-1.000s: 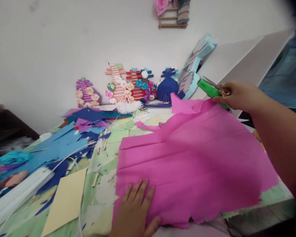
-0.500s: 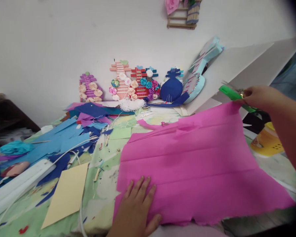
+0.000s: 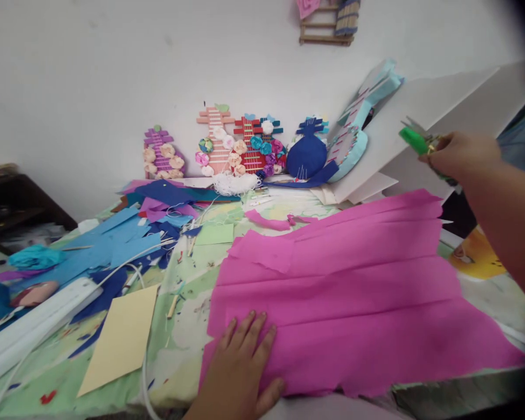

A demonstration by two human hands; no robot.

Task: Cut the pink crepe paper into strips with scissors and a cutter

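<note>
While the white power strip (image 3: 39,321) and cream card (image 3: 119,339) lie off to the left, your left hand (image 3: 243,360) rests palm-down, fingers slightly spread, on the near-left corner of the pink sheet (image 3: 359,291), which covers the middle and right of the surface (image 3: 188,344). Press evenly there, so the sheet shouldn't slide, and ease its creases outward to the right. Your right hand (image 3: 464,156) grips scissors (image 3: 415,125) and a green tool (image 3: 413,140) above the far-right corner; angle their points away from the thin sheet and the yellow container (image 3: 479,256).
</note>
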